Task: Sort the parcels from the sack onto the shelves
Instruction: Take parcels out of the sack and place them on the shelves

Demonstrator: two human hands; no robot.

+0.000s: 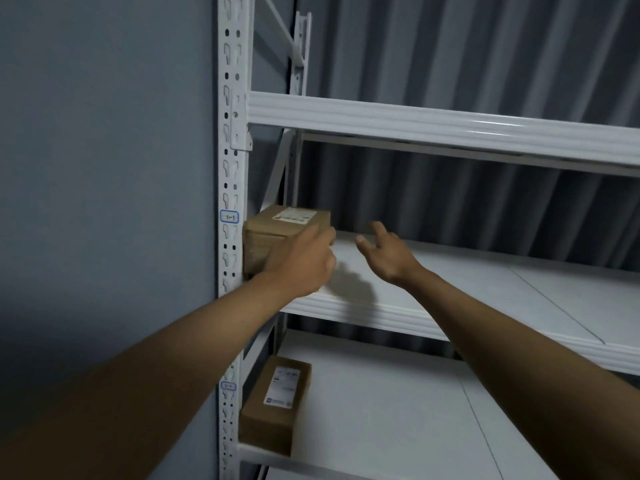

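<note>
From the head camera, the left hand (301,261) holds a brown box (280,233) by its right side, fingers curled on it. The box sits at the far left end of the middle shelf (450,282), right by the white post (230,168). The right hand (388,252) floats above the shelf, fingers spread wide, holding nothing. Another brown box (273,405) lies on the lower shelf (381,410).

We see two bare forearms entering from the lower corners of the frame, with no sleeves reaching the wrists. Our left hand (301,261) and right hand (389,252) wear no gloves, rings, watch or bands.
</note>
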